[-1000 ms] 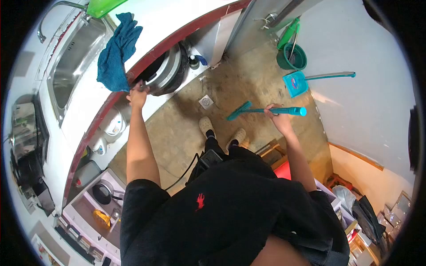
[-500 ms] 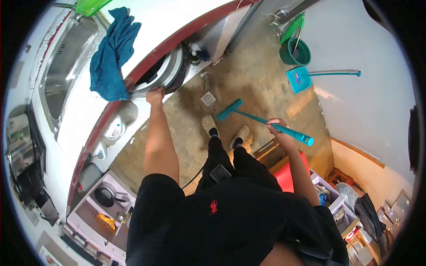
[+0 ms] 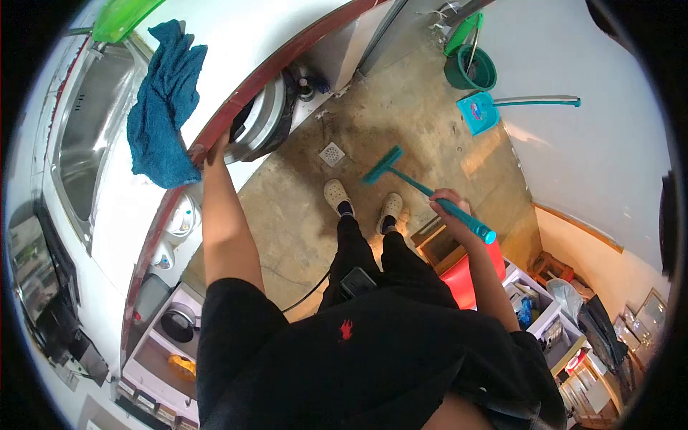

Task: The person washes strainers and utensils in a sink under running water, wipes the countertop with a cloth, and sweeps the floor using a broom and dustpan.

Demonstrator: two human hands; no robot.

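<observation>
My right hand point(image 3: 453, 206) is wrapped round the handle of a teal broom point(image 3: 417, 186), whose bristle head hangs over the concrete floor near a square drain point(image 3: 332, 154). My left hand point(image 3: 217, 152) reaches under the red counter edge point(image 3: 231, 107), beside a round metal pot point(image 3: 261, 125) on the shelf below; its fingers are hidden by the edge. A dark teal cloth point(image 3: 165, 107) lies crumpled on the white counter, just above that hand.
A steel sink point(image 3: 93, 136) and a green container point(image 3: 122, 18) are at the upper left. A green bucket point(image 3: 471, 70) and a blue dustpan point(image 3: 479, 113) stand by the right wall. A red object point(image 3: 469, 276) is beside my right arm.
The broom head has swung left and then back right over the floor. My left hand, seen at the pot's rim half a second ago, has moved under the counter edge.
</observation>
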